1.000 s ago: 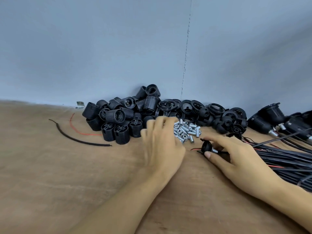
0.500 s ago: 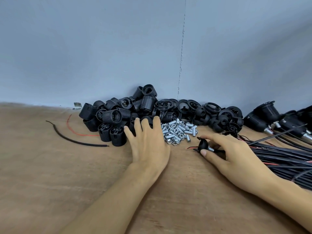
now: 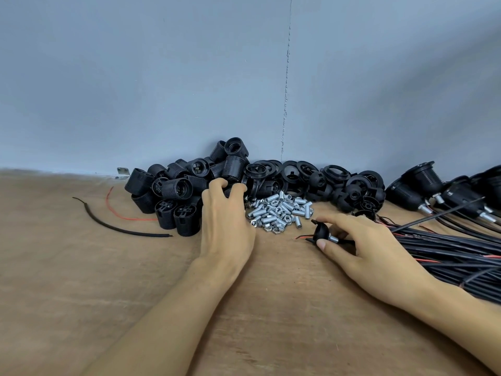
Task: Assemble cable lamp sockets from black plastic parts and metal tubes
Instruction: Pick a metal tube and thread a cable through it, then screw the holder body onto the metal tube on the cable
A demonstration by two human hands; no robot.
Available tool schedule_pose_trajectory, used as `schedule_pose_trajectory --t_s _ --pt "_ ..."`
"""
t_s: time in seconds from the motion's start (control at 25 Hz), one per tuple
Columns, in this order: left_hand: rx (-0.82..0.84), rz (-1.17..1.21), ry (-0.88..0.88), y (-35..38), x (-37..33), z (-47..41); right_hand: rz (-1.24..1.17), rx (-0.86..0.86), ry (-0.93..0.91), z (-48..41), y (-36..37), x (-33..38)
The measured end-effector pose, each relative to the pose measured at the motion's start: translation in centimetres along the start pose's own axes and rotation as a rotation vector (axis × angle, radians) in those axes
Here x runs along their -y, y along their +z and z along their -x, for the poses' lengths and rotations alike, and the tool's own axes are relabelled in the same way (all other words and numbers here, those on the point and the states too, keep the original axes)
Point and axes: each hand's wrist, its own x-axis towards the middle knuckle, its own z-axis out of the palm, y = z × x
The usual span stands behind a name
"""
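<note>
Since the earlier frame, the left hand [image 3: 226, 226] has shifted off the threaded metal tubes [image 3: 279, 210] to the socket-body pile [image 3: 173, 191] at its 11 o'clock. Its fingers curl round one socket body [image 3: 230, 191]. The right hand [image 3: 371, 248] pinches a black socket cap [image 3: 320, 231] at 5 o'clock of the tubes. Bare tabletop [image 3: 81, 280] lies at 7 o'clock, and the wall [image 3: 189, 90] bounds the piles at 12.

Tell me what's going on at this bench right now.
A person is assembling lamp sockets. The left hand curls its fingers around a black socket shell in the parts pile. The right hand pinches a black cap fitted with a metal tube. Loose metal tubes lie between the hands.
</note>
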Motion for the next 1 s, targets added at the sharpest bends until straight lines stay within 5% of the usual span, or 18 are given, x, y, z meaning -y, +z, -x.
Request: schedule_pose_trajectory --t_s 0.56,1.0 --pt "0.060 -0.244 -0.065 -0.7 -0.9 0.5 -0.010 0.022 0.016 0.1 -0.3 0.1" --pt "0.143 -0.130 0.048 -1.1 -2.8 1.4 0.033 -0.021 0.022 -0.6 -1.9 0.8"
